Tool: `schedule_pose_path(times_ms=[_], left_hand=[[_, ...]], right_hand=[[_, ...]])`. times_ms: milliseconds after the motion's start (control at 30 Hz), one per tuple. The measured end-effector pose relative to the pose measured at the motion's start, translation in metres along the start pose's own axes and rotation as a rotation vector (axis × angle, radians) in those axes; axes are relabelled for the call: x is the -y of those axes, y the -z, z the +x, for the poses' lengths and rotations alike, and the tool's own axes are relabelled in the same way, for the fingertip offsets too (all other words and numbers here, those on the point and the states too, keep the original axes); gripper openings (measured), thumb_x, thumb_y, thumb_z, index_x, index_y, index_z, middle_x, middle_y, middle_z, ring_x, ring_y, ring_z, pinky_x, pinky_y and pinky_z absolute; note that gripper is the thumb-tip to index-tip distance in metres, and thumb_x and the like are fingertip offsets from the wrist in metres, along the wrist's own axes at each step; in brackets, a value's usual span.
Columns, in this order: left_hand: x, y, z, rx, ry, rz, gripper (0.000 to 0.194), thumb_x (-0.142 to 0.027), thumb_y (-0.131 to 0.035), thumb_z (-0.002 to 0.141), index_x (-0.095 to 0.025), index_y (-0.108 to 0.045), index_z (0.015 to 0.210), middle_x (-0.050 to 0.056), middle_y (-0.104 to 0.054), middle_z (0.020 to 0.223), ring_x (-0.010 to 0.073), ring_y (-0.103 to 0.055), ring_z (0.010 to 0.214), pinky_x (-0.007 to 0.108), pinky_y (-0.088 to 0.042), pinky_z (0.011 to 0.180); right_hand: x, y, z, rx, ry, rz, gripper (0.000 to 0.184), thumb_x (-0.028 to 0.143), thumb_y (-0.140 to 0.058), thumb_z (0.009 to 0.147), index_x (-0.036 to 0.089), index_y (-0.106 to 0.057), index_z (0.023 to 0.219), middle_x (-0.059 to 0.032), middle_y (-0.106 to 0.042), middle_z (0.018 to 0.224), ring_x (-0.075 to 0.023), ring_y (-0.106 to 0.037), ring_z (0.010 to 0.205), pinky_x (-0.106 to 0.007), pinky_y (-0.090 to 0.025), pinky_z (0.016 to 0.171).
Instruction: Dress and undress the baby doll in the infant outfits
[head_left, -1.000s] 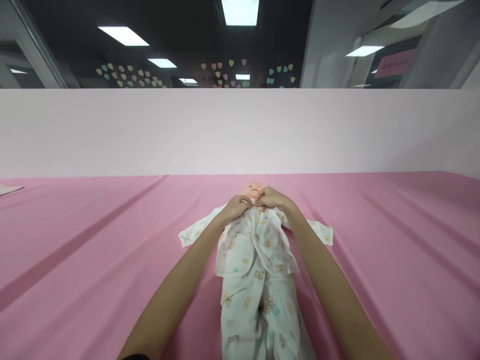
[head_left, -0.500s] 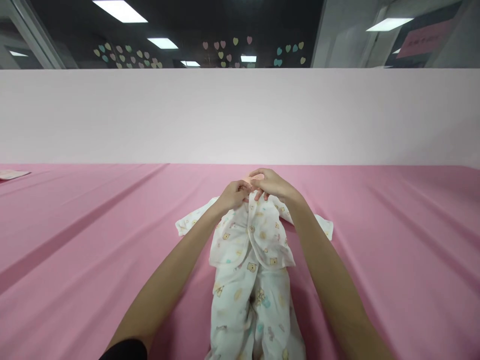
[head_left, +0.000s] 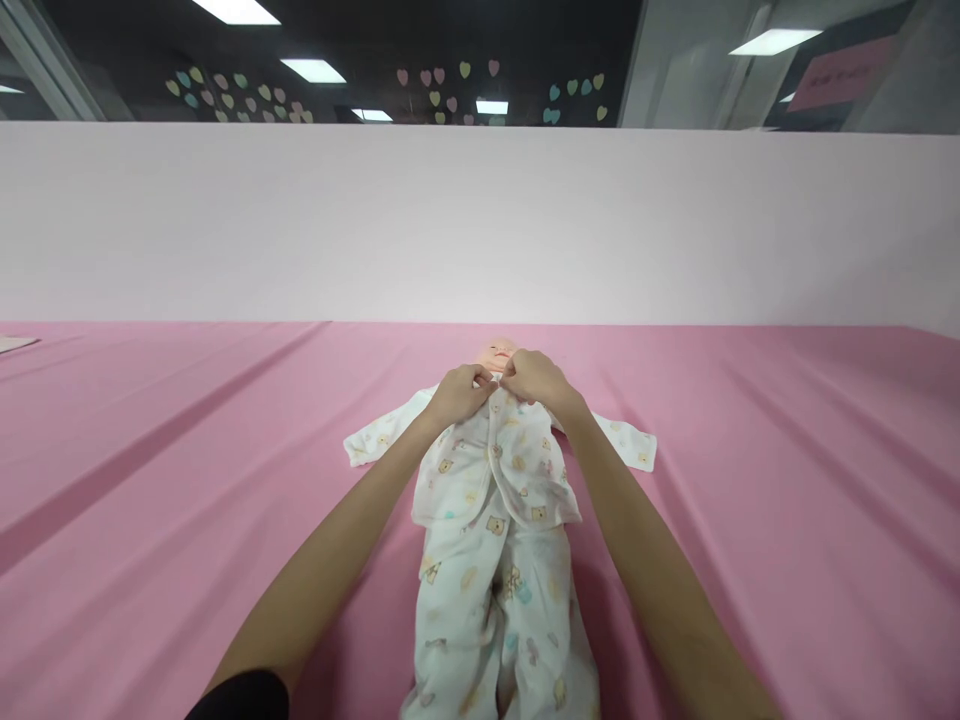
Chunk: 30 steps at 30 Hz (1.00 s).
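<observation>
A baby doll lies on its back, head at the far end, dressed in a white baby jacket printed with small bears and matching pants. At the jacket's neckline my left hand pinches the collar edge from the left. My right hand pinches the same collar from the right, its fingertips close to the left ones. Whatever fastening lies between the fingertips is too small to make out. Both jacket sleeves stretch outward, and the front edges part toward the hem.
A pink sheet with long creases covers the surface under the doll. Behind it stands a low white wall, topped by dark glass with heart stickers. A pale flat item lies at the far left edge.
My right hand has drawn its spread fingers together into a pinch at the collar and dropped slightly, uncovering more of the doll's head. My left hand stays at the neckline.
</observation>
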<state>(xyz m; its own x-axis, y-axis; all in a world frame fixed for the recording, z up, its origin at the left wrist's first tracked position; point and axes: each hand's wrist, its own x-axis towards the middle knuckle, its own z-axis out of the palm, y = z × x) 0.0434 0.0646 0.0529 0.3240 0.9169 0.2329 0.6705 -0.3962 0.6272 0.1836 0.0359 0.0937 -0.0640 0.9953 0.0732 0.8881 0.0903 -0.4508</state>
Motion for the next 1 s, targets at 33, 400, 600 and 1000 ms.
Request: schedule_pose_path(times_ms=[33, 400, 600, 1000], left_hand=[[0.0, 0.0, 0.0, -0.014, -0.014, 0.009, 0.014, -0.029, -0.054, 0.078, -0.018, -0.061, 0.077, 0.002, -0.067, 0.081, 0.0134, -0.059, 0.062, 0.023, -0.042, 0.059], [-0.01, 0.006, -0.008, -0.039, -0.003, -0.044, 0.02, -0.026, -0.054, 0.077, -0.015, -0.066, 0.09, 0.002, -0.068, 0.073, 0.0096, -0.053, 0.042, 0.023, -0.044, 0.052], [-0.009, 0.005, -0.007, -0.027, 0.017, -0.024, 0.031, -0.026, -0.052, 0.078, -0.012, -0.066, 0.101, 0.002, -0.066, 0.063, 0.0119, -0.055, 0.045, 0.023, -0.045, 0.053], [-0.003, 0.005, -0.003, -0.029, 0.008, -0.062, 0.017, -0.023, -0.047, 0.076, -0.014, -0.061, 0.077, 0.0, -0.058, 0.052, 0.0112, -0.053, 0.044, 0.022, -0.043, 0.054]], right_hand=[[0.002, 0.0, 0.0, -0.01, 0.002, -0.017, 0.016, 0.01, -0.053, 0.072, 0.015, -0.058, 0.057, -0.0035, -0.057, 0.049, -0.0141, -0.056, 0.048, -0.025, -0.041, 0.053], [-0.01, -0.013, 0.015, -0.094, 0.012, 0.211, 0.022, 0.006, -0.056, 0.062, 0.017, -0.06, 0.081, -0.0002, -0.062, 0.063, -0.0099, -0.053, 0.048, -0.022, -0.04, 0.052], [-0.012, -0.018, 0.021, -0.028, -0.026, 0.46, 0.019, 0.008, -0.059, 0.059, 0.018, -0.05, 0.073, 0.0058, -0.051, 0.051, -0.007, -0.043, 0.037, -0.02, -0.034, 0.041], [-0.015, -0.025, 0.022, -0.098, 0.011, 0.416, 0.023, 0.015, -0.059, 0.058, 0.02, -0.037, 0.064, 0.0082, -0.043, 0.05, -0.0068, -0.042, 0.046, -0.018, -0.029, 0.043]])
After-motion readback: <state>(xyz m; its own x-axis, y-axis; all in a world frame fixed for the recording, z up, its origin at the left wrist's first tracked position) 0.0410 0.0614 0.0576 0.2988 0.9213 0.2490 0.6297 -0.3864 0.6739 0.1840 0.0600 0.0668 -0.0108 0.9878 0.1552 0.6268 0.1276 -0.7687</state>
